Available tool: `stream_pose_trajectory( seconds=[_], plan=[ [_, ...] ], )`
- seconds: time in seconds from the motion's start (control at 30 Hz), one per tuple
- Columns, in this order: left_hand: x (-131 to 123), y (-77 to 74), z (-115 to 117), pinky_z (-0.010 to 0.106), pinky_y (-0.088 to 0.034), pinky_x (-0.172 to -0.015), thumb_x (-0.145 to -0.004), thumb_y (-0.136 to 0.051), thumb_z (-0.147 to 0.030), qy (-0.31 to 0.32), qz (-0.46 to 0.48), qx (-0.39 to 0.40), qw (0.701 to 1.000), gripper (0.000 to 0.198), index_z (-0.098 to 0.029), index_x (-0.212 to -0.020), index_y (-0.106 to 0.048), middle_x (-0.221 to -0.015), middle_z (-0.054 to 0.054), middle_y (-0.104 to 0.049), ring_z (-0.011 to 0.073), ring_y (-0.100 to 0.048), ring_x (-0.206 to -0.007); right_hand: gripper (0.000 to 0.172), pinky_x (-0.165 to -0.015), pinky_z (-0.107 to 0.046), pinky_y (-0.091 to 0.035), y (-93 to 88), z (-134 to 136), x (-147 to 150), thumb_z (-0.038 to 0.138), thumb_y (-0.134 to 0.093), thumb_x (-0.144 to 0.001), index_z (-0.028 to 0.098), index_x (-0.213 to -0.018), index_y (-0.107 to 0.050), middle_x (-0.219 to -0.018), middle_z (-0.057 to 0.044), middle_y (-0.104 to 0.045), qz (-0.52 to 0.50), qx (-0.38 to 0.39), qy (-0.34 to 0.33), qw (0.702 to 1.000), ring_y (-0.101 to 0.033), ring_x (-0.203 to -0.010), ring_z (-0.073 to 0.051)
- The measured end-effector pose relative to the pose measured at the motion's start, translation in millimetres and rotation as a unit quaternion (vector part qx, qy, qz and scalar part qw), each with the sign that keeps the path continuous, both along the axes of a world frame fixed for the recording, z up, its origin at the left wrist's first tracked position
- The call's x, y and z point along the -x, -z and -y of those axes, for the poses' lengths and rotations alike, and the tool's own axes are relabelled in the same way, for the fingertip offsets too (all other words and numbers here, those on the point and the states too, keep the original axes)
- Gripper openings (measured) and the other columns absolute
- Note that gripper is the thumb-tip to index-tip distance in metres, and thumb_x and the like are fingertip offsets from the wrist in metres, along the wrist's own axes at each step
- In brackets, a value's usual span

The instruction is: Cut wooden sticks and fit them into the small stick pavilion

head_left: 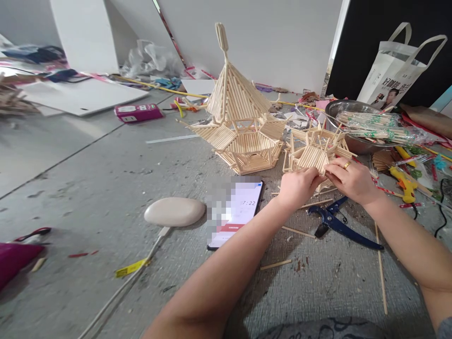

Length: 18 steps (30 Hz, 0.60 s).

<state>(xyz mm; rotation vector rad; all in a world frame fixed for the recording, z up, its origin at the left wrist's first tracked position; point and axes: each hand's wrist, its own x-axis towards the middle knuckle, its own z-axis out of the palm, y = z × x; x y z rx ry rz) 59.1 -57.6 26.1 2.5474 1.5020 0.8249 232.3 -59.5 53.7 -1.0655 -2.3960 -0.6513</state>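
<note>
From where I stand, the small stick model (312, 157) sits on the grey floor (106, 179) at the worker's twelve o'clock, and the left hand (297, 187) and right hand (355, 182) meet at its near edge. The fingers of each are closed in a pinch on the edge of a sloping panel (whether a single loose stick lies between them, I can't tell). I'd judge the small one about partway along: that near panel is laid close with sticks, while its top bristles with bare uprights and the frame on its nine o'clock side stands open. At ten o'clock from it, the large stick model (240, 96) looks much further on, with a spire, a closed pointed roof, a skirt of sloping panels and a base. Around the small one lie packaged sticks (374, 135) across a metal bowl (365, 148) at two o'clock, a yellow glue gun (406, 184) between three and four, blue cutters (353, 234) at five, a stray stick (276, 264) nearer seven; by my reckoning, plenty of filling-in remains
</note>
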Motion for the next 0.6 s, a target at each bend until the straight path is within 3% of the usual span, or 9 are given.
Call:
stream_pose_trajectory(
  seconds=[0.3,0.47,0.6],
  plan=[
    [-2,2.6,4,0.022,-0.034,-0.051,-0.088,-0.040,-0.041,0.003,0.062,-0.013,0.998,0.031,-0.017,-0.078,-0.055,-0.064,0.002,-0.061,0.0119,-0.055,-0.058,0.027,-0.064,-0.028,-0.044,2.6,0,0,0.027,-0.040,-0.089,0.022,-0.088,-0.066,-0.080,-0.005,-0.063,-0.001,0.003,0.008,1.000,-0.056,-0.071,-0.015],
    [-1,-0.9,12,0.021,-0.036,-0.052,-0.086,-0.042,-0.033,0.055,0.102,-0.047,0.992,0.025,-0.015,-0.075,-0.056,-0.065,0.002,-0.061,0.0099,-0.053,-0.055,0.028,-0.066,-0.029,-0.045,4.0,5,-3,0.023,-0.038,-0.089,0.021,-0.091,-0.066,-0.079,-0.005,-0.066,0.003,0.019,-0.038,0.999,-0.058,-0.073,-0.016],
    [1,-5.1,18,0.022,-0.037,-0.051,-0.087,-0.040,-0.038,0.090,0.110,-0.040,0.989,0.031,-0.016,-0.075,-0.057,-0.061,0.002,-0.060,0.0099,-0.053,-0.053,0.028,-0.072,-0.030,-0.047,5.4,14,-6,0.023,-0.039,-0.089,0.022,-0.096,-0.066,-0.085,-0.005,-0.068,-0.006,0.030,-0.053,0.998,-0.060,-0.079,-0.016]
  ],
)
